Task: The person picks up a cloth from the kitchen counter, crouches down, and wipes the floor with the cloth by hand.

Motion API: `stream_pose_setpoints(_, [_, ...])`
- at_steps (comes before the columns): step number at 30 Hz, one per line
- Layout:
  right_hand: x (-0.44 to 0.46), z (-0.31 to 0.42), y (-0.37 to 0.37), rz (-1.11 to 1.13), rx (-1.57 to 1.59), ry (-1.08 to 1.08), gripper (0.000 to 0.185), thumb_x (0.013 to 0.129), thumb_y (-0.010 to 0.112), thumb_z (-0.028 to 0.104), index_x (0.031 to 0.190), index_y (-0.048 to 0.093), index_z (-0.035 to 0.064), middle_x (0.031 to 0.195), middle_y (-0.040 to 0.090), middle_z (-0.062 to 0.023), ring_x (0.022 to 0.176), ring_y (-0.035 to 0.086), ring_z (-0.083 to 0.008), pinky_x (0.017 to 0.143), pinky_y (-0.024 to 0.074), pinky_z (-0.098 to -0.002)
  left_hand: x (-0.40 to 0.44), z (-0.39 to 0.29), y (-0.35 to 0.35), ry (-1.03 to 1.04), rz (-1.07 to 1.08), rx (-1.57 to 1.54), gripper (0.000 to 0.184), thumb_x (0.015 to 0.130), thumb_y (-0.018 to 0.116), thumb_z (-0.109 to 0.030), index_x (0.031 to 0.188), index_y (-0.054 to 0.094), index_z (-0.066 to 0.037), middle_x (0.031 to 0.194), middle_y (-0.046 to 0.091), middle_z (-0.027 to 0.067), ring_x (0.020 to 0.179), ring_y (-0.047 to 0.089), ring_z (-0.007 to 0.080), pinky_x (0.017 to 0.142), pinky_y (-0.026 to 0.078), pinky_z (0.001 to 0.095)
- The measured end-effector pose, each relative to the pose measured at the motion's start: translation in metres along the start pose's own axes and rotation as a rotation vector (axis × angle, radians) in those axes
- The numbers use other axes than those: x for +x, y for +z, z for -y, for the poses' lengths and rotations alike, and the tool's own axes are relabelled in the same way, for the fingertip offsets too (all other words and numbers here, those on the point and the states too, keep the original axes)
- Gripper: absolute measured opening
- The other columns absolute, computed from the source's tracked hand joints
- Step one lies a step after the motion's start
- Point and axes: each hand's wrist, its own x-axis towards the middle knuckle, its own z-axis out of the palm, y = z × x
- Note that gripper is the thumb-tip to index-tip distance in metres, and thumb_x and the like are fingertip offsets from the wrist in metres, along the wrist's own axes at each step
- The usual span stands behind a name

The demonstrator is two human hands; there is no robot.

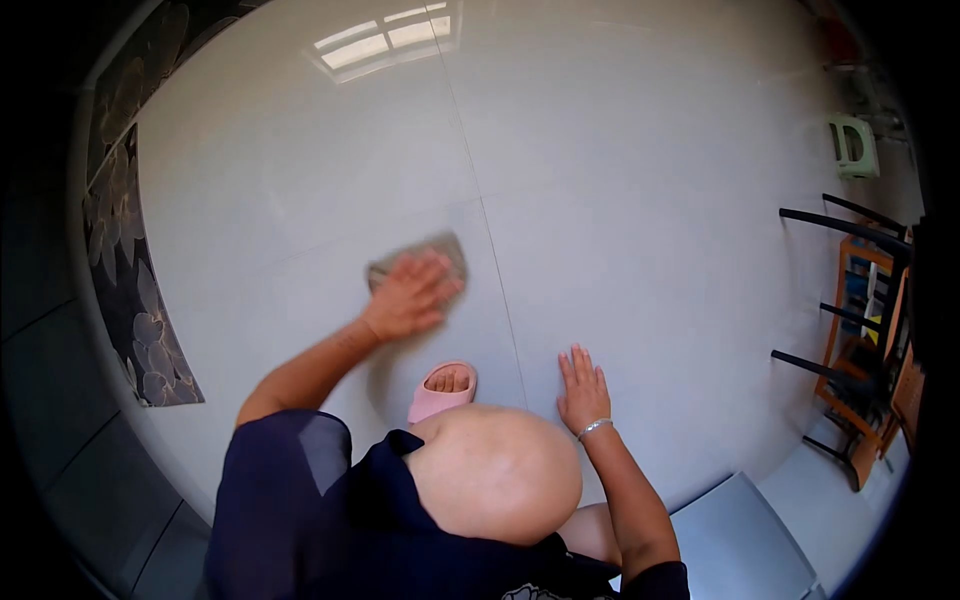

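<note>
My left hand (pixel 408 300) presses down on a grey-brown cloth (pixel 455 256) on the pale tiled floor, its fingers over the cloth. Both are smeared by motion, and the palm hides much of the cloth. My right hand (pixel 583 395), with a silvery bracelet (pixel 594 429) at the wrist, rests flat on the floor with its fingers stretched out and nothing in them. Between the two arms are my bent bare knee (pixel 500 475) and one foot in a pink slipper (pixel 443 390).
Dark floral mats (pixel 140 290) lie along the left side. On the right are black-legged chairs (pixel 850 225) and a light green stool (pixel 852 147). A grey flat-topped object (pixel 745 540) stands close by my right arm. Window light (pixel 385 40) reflects off the glossy floor.
</note>
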Motion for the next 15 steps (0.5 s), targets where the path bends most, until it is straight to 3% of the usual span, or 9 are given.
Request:
stream_pose_setpoints(3, [-0.001,0.0,-0.004,-0.001,0.022,0.003,0.082,0.085,0.064,0.016,0.155,0.023,0.0138,0.164,0.014,-0.0103,0.151,0.015,-0.0251,0.119,0.0221,-0.045,0.013,0.068,-0.039,-0.277,-0.096,0.177,0.065,0.089,0.058,-0.039,0.15,0.039,-0.024,0.16,0.025,0.0126,0.149,0.018,0.0341,0.119,0.008,0.0549])
stream_pose_setpoints(6, [0.0,-0.001,-0.004,0.014,0.069,0.013,0.081,0.085,0.063,0.013,0.155,0.023,0.0138,0.164,0.014,-0.0101,0.151,0.015,-0.0252,0.119,0.0221,-0.045,0.074,0.13,-0.061,-0.551,-0.414,0.277,0.058,0.094,0.053,-0.035,0.149,0.039,-0.02,0.157,0.029,0.0162,0.147,0.021,0.0367,0.117,0.015,0.0562])
stream_pose_setpoints(10, [0.001,-0.003,-0.003,0.024,0.074,0.011,0.079,0.085,0.06,0.009,0.155,0.024,0.0146,0.164,0.014,-0.0092,0.151,0.015,-0.0247,0.119,0.0222,-0.0448,0.192,0.166,-0.057,-0.727,-0.577,0.324,0.056,0.097,0.049,-0.036,0.147,0.041,-0.012,0.155,0.032,0.0182,0.146,0.022,0.0369,0.118,0.015,0.0541])
stream_pose_setpoints(11, [0.0,-0.002,-0.007,0.028,0.078,0.035,0.079,0.085,0.06,0.009,0.155,0.024,0.0146,0.164,0.014,-0.0092,0.151,0.015,-0.0247,0.119,0.0222,-0.0448,0.211,0.155,-0.049,-0.712,-0.575,0.305,0.056,0.097,0.049,-0.036,0.147,0.041,-0.012,0.155,0.032,0.0182,0.146,0.022,0.0369,0.118,0.015,0.0541])
stream_pose_setpoints(15, [-0.001,0.001,-0.018,0.054,0.132,0.04,0.074,0.086,0.054,0.006,0.155,0.026,0.0158,0.163,0.015,-0.0083,0.15,0.016,-0.0242,0.119,0.022,-0.0448,0.251,0.067,-0.03,-0.268,-0.425,0.146,0.057,0.097,0.052,-0.03,0.146,0.039,-0.003,0.155,0.032,0.0205,0.146,0.024,0.0374,0.119,0.017,0.0506])
